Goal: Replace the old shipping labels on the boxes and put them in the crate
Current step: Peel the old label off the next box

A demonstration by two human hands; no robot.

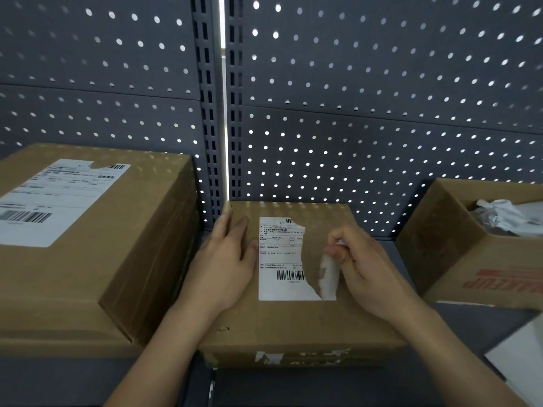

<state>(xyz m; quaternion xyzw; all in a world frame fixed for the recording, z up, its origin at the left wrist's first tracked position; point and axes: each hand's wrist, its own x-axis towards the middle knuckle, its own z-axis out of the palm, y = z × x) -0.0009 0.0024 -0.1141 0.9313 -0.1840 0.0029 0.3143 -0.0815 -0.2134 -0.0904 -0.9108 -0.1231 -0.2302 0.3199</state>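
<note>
Here we see the small box at 6 o'clock of the view, its old label partly torn away. Our left hand lies flat with fingers straight, pressing the lid at the label's 9 o'clock; our right hand pinches the peeled strip at its 3 o'clock. We judge the paper thin, brittle and apt to tear: best gripped low, near the glued line. A larger labelled box stands at 9 o'clock, an open carton holding crumpled paper at 3 o'clock
</note>
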